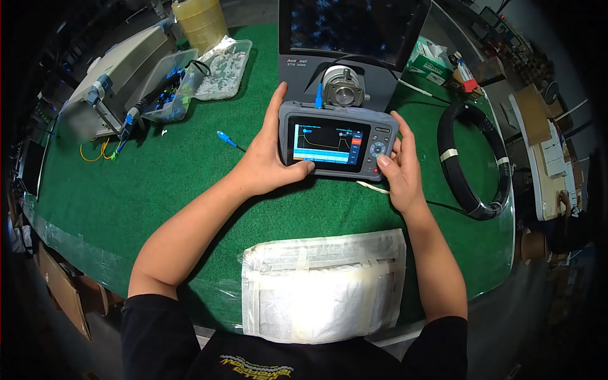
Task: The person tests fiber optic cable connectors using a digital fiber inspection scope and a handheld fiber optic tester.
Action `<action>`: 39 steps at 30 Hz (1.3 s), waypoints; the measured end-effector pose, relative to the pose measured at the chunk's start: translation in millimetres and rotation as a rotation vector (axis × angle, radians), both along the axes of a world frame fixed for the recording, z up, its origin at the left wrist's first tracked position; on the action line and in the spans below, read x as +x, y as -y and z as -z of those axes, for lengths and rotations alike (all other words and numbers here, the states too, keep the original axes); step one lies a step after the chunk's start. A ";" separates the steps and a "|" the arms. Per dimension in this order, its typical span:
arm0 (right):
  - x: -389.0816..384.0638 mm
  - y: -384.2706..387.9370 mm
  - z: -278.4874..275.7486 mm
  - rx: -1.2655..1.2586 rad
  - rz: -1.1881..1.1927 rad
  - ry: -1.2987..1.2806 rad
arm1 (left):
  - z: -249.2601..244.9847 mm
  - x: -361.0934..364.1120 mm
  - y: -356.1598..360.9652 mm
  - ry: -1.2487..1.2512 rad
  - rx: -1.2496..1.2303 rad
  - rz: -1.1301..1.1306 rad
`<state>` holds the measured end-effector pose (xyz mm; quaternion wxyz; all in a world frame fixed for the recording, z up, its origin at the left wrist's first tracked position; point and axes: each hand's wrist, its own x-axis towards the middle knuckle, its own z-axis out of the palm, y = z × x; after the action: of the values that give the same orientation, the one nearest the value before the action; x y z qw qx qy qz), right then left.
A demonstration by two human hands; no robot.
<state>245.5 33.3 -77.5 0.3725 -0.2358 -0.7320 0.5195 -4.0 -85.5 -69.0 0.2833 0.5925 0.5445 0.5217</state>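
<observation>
Both hands hold a grey handheld tester (pixel 329 144) with a lit screen showing a curve. My left hand (pixel 269 155) grips its left side, thumb on the lower edge of the front. On the right side, my right hand (pixel 404 168) wraps round the casing with its thumb by the round button pad. A blue fibre connector (pixel 319 97) stands at the tester's top edge, with a dark cable rising from it. Behind the tester is a larger grey machine (pixel 297 79) with a dark screen and a round metal fitting. Another blue connector (pixel 223 136) lies left of my left hand.
A black cable coil (pixel 448 174) lies on the green mat (pixel 209 171) at right. A white padded sheet (pixel 323 297) is near my body. At left are a bin of blue connectors (pixel 170 92), a tray of clear pieces (pixel 229 73) and a pale machine (pixel 120 69). A green box (pixel 425 63) stands behind.
</observation>
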 end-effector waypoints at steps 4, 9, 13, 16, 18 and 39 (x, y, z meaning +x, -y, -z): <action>-1.4 2.4 -0.4 0.005 0.011 0.015 | 2.3 0.9 -0.7 -0.011 0.024 -0.014; -2.7 2.9 2.3 0.054 0.022 0.002 | 1.0 2.7 -0.9 -0.002 0.006 -0.035; -2.9 3.1 2.0 0.057 0.021 0.012 | 1.1 1.6 -0.5 0.014 -0.002 -0.026; -4.5 3.5 0.7 0.072 0.023 -0.002 | 1.5 5.9 -2.1 -0.006 0.013 -0.041; -3.9 4.2 1.5 0.104 0.023 0.005 | 2.9 11.8 -3.1 -0.003 0.036 -0.105; -6.6 5.4 4.1 0.143 0.043 -0.008 | 2.9 2.5 -0.5 -0.006 0.137 -0.011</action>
<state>238.9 27.9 -81.6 0.4024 -0.2222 -0.7604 0.4587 -1.4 -85.0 -71.9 0.2377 0.6090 0.5117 0.5575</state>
